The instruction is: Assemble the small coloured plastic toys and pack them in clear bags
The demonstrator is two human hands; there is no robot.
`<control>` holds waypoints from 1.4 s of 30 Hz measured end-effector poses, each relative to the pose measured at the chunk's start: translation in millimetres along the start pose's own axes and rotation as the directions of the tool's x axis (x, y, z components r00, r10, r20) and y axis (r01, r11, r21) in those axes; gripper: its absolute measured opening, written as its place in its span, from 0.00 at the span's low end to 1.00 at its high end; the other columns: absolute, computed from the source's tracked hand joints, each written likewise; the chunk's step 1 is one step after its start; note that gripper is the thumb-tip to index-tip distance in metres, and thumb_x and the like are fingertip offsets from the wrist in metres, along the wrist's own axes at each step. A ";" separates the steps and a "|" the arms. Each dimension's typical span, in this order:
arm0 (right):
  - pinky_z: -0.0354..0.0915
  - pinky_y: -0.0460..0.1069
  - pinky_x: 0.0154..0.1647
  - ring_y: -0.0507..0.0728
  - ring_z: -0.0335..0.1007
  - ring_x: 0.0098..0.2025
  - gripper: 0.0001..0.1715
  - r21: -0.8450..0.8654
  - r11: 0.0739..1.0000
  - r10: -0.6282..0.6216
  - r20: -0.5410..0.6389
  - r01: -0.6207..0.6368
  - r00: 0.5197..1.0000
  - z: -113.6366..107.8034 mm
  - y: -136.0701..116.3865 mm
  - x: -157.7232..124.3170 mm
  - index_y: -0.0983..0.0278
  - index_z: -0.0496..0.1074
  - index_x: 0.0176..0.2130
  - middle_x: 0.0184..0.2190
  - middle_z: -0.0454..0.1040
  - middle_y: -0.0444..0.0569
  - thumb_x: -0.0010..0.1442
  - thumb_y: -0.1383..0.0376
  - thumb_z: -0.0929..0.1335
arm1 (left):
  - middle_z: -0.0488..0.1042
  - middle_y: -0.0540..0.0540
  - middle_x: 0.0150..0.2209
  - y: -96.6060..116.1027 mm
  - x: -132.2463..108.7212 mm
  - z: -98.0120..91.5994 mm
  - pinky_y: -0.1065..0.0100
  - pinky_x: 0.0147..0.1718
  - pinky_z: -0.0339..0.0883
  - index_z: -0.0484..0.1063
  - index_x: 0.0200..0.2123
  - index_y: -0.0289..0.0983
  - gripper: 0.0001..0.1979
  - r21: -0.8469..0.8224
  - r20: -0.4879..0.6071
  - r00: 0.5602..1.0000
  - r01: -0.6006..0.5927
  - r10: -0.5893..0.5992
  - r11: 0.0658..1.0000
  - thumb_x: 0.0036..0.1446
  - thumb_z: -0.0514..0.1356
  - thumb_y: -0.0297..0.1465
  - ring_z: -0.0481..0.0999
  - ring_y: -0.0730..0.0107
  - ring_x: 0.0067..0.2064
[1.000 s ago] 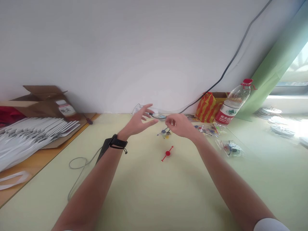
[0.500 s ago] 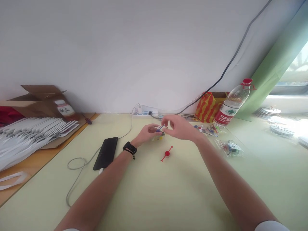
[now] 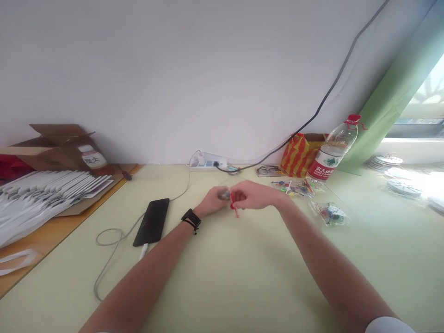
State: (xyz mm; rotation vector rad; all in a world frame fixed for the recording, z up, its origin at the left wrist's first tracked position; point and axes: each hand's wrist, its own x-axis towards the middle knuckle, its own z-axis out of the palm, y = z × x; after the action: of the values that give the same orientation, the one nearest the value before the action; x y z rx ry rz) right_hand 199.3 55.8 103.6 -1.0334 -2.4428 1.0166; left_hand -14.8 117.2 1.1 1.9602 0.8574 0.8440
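My right hand (image 3: 251,195) pinches a small red pointer (image 3: 233,201) with a round middle, blurred by motion. Close beside it, my left hand (image 3: 212,201), with a black watch (image 3: 190,217) on the wrist, has its fingers wrapped round a small greyish-blue thing (image 3: 225,194) that is too blurred to make out. The two hands almost meet over the pale green table (image 3: 243,277).
A black phone (image 3: 151,222) on a cable lies left. Behind the hands is a power strip (image 3: 208,162). To the right are glasses (image 3: 268,171), small bagged parts (image 3: 291,187), another bag (image 3: 332,215) and a large bottle (image 3: 329,155). White bags (image 3: 45,199) lie far left.
The red pointer has been picked up off the table by my right hand and brought up to my left hand. My left hand has moved slightly down, and the blue and yellow bits no longer show clearly.
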 end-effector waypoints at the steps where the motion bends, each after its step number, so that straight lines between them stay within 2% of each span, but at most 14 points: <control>1: 0.66 0.46 0.30 0.54 0.75 0.31 0.04 0.059 0.998 -0.022 -0.077 0.026 0.997 -5.7 -3.3 -3.1 0.62 0.73 0.33 0.29 0.79 0.43 0.58 0.71 0.69 | 0.79 0.47 0.34 -0.4 -0.4 2.2 0.66 0.35 0.67 0.80 0.38 0.35 0.17 0.007 -0.006 1.000 0.001 -0.001 1.000 0.53 0.71 0.43 0.75 0.64 0.35; 4: 0.70 0.47 0.33 0.55 0.77 0.31 0.00 0.183 0.979 -0.022 -0.336 0.088 0.942 -18.8 -9.8 -9.7 0.62 0.73 0.34 0.30 0.79 0.45 0.59 0.68 0.70 | 0.78 0.46 0.34 0.0 -1.1 7.4 0.66 0.34 0.65 0.80 0.38 0.34 0.18 -0.009 -0.017 1.000 0.010 -0.010 1.000 0.56 0.70 0.44 0.73 0.65 0.35; 7: 0.71 0.49 0.34 0.55 0.76 0.30 0.05 0.159 0.981 0.003 -0.592 0.113 0.806 -26.0 -10.5 -12.4 0.63 0.73 0.35 0.32 0.80 0.48 0.62 0.63 0.71 | 0.77 0.46 0.34 0.7 -0.8 9.7 0.66 0.35 0.64 0.80 0.39 0.34 0.20 -0.018 -0.046 0.999 0.015 -0.016 1.000 0.54 0.71 0.45 0.72 0.66 0.35; 9: 0.70 0.49 0.32 0.55 0.74 0.30 0.07 0.088 0.990 -0.018 -0.695 0.110 0.718 -28.3 -9.4 -13.0 0.63 0.74 0.36 0.34 0.81 0.49 0.64 0.61 0.70 | 0.75 0.47 0.33 0.4 -0.7 10.4 0.67 0.34 0.63 0.80 0.40 0.34 0.21 -0.006 -0.070 0.997 0.021 -0.021 1.000 0.54 0.71 0.46 0.71 0.67 0.34; 11: 0.68 0.49 0.33 0.55 0.73 0.31 0.07 -0.012 0.996 -0.067 -0.735 0.086 0.674 -29.0 -8.4 -12.7 0.63 0.75 0.36 0.35 0.81 0.49 0.64 0.62 0.70 | 0.75 0.47 0.33 0.1 -1.1 10.8 0.67 0.33 0.62 0.80 0.40 0.34 0.22 0.007 -0.079 0.997 0.026 -0.025 1.000 0.54 0.71 0.47 0.70 0.68 0.33; 13: 0.66 0.49 0.34 0.55 0.71 0.32 0.07 -0.114 0.992 -0.114 -0.716 0.045 0.689 -27.8 -7.5 -11.5 0.62 0.77 0.35 0.34 0.80 0.48 0.64 0.64 0.69 | 0.74 0.48 0.32 0.2 -1.8 11.3 0.68 0.32 0.61 0.80 0.39 0.34 0.22 0.018 -0.083 0.996 0.029 -0.027 0.999 0.54 0.71 0.48 0.70 0.68 0.33; 15: 0.64 0.49 0.34 0.54 0.70 0.31 0.07 -0.184 0.982 -0.146 -0.670 0.027 0.728 -24.6 -6.8 -9.2 0.62 0.78 0.35 0.33 0.80 0.47 0.63 0.67 0.68 | 0.74 0.48 0.32 0.9 -2.7 12.0 0.68 0.31 0.60 0.79 0.39 0.34 0.21 0.028 -0.081 0.996 0.029 -0.027 0.999 0.53 0.70 0.47 0.69 0.68 0.32; 19: 0.62 0.48 0.33 0.53 0.67 0.30 0.10 -0.219 0.975 -0.159 -0.619 0.026 0.769 -14.6 -7.3 -3.0 0.62 0.79 0.35 0.32 0.78 0.46 0.62 0.70 0.67 | 0.70 0.51 0.30 1.5 -3.4 13.3 0.68 0.30 0.56 0.76 0.33 0.36 0.18 0.064 -0.084 0.996 0.015 -0.009 0.998 0.54 0.70 0.45 0.64 0.71 0.30; 22: 0.61 0.48 0.31 0.53 0.66 0.28 0.11 -0.147 0.989 -0.087 -0.580 0.002 0.810 -7.5 -9.3 1.7 0.62 0.79 0.36 0.30 0.77 0.44 0.63 0.69 0.66 | 0.64 0.53 0.27 0.7 -2.8 13.7 0.68 0.28 0.53 0.70 0.28 0.37 0.19 0.106 -0.102 0.995 0.011 0.000 0.994 0.54 0.71 0.44 0.60 0.72 0.29; 25: 0.60 0.47 0.26 0.51 0.67 0.25 0.08 0.042 0.999 0.021 -0.541 0.003 0.841 -3.6 -10.4 5.5 0.61 0.77 0.41 0.36 0.79 0.44 0.64 0.66 0.67 | 0.61 0.55 0.25 0.1 -2.3 13.8 0.68 0.27 0.51 0.66 0.26 0.38 0.20 0.138 -0.103 0.995 0.029 -0.015 0.990 0.53 0.71 0.43 0.58 0.73 0.28; 28: 0.59 0.47 0.24 0.50 0.67 0.24 0.05 0.099 0.995 0.079 -0.541 -0.030 0.837 -4.0 -9.4 6.9 0.62 0.76 0.39 0.37 0.80 0.45 0.64 0.64 0.69 | 0.61 0.55 0.24 0.6 -2.3 14.2 0.68 0.27 0.51 0.66 0.26 0.38 0.20 0.149 -0.111 0.994 0.032 -0.016 0.988 0.53 0.70 0.43 0.57 0.73 0.27; 33: 0.59 0.48 0.32 0.52 0.66 0.29 0.10 -0.136 0.989 -0.037 -0.605 -0.058 0.795 -8.8 -8.0 3.8 0.62 0.82 0.36 0.31 0.79 0.44 0.62 0.69 0.68 | 0.68 0.52 0.27 0.7 -3.0 15.0 0.68 0.28 0.54 0.73 0.30 0.36 0.17 0.135 -0.118 0.993 0.008 0.008 0.991 0.55 0.69 0.44 0.62 0.72 0.29; 38: 0.58 0.48 0.30 0.52 0.66 0.28 0.12 -0.131 0.989 -0.016 -0.561 -0.069 0.828 -8.1 -9.7 4.8 0.63 0.83 0.35 0.27 0.77 0.43 0.58 0.72 0.68 | 0.66 0.53 0.26 -0.7 -3.1 15.4 0.68 0.28 0.53 0.72 0.30 0.37 0.17 0.154 -0.117 0.993 0.010 0.008 0.988 0.54 0.70 0.43 0.60 0.72 0.28; 42: 0.59 0.47 0.29 0.52 0.65 0.26 0.11 -0.077 0.993 0.030 -0.550 -0.086 0.834 -2.7 -9.9 8.5 0.62 0.83 0.35 0.29 0.79 0.44 0.60 0.71 0.68 | 0.63 0.54 0.25 -1.3 -3.0 16.2 0.68 0.28 0.53 0.67 0.27 0.38 0.19 0.134 -0.121 0.993 0.000 0.017 0.991 0.53 0.71 0.43 0.60 0.73 0.27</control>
State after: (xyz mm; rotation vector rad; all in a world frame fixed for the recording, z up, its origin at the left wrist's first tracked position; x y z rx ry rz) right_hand 189.8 58.4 112.5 -1.2341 -2.0040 0.5114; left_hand -3.8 108.6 -7.8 2.0460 1.0001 0.9400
